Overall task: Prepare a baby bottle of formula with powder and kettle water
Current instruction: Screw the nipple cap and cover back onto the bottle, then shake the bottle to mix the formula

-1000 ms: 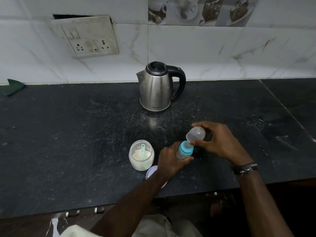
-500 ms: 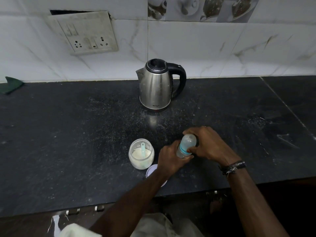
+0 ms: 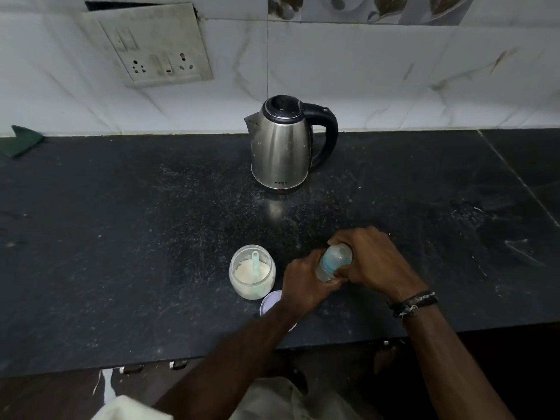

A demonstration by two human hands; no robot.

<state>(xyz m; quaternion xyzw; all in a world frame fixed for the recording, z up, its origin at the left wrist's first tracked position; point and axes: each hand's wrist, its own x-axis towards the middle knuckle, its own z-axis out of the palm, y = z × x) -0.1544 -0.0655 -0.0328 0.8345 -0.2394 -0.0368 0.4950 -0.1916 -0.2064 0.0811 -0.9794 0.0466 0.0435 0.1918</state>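
Note:
A small baby bottle (image 3: 332, 262) with a blue collar and a clear cap stands near the front of the black counter (image 3: 121, 253). My left hand (image 3: 306, 283) grips its lower body. My right hand (image 3: 372, 259) is curled over the clear cap on top. An open glass jar of white powder (image 3: 252, 272) with a pale blue scoop in it stands just left of my left hand. A steel kettle (image 3: 281, 147) with a black handle stands further back by the wall.
The jar's pale lid (image 3: 270, 302) lies flat by my left wrist, partly hidden. A green cloth (image 3: 22, 140) lies at the far left by the wall. A socket plate (image 3: 151, 47) is on the tiled wall. The counter's front edge runs just below my wrists.
A second ago my right hand held the clear cap above and beside the bottle. It has since lowered the cap onto the bottle's top and now covers it. The left hand kept its grip.

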